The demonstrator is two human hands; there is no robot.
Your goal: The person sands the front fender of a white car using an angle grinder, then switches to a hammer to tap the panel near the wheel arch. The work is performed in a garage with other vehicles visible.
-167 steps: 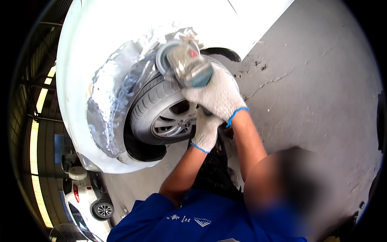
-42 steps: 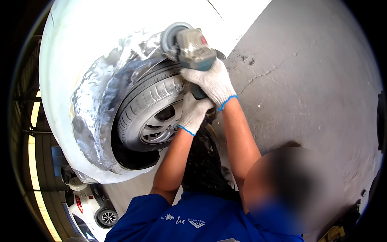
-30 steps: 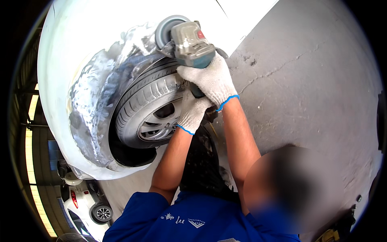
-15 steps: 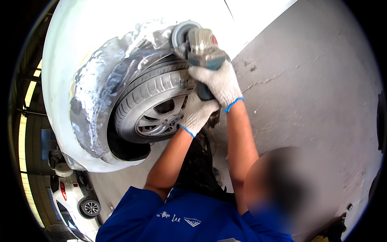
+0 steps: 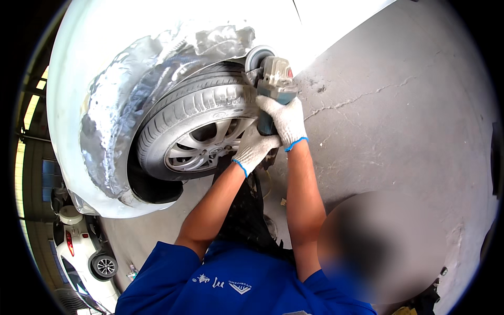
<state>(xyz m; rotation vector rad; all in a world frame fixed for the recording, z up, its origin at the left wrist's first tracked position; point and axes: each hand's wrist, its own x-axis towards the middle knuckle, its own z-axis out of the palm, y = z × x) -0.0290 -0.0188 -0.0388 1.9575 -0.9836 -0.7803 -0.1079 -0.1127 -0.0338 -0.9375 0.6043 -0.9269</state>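
Both my hands, in white knit gloves with blue cuffs, are closed around an angle grinder (image 5: 277, 79). My right hand (image 5: 286, 118) wraps its body near the head. My left hand (image 5: 255, 146) grips lower down, on the rear of the body. At the tool's far end a round grey disc (image 5: 258, 56) sits by the wheel-arch edge of a white car panel (image 5: 173, 13); whether it touches the metal I cannot tell. Left of the disc, the arch has a broad sanded patch (image 5: 110, 131) of bare, streaked metal. Below the arch stands a dusty tyre (image 5: 157, 123) with a silver rim (image 5: 210, 147).
Grey concrete floor (image 5: 378, 121) with a long crack lies to the right. Another white car (image 5: 86, 257) stands at the lower left. A thin cable or hose (image 5: 269, 184) shows beneath my hands. Dark items (image 5: 428, 299) lie at the lower right edge.
The grinder and both hands have shifted right and slightly down along the arch, off the sanded patch's upper end. The view has shifted a little too. My grip stays the same.
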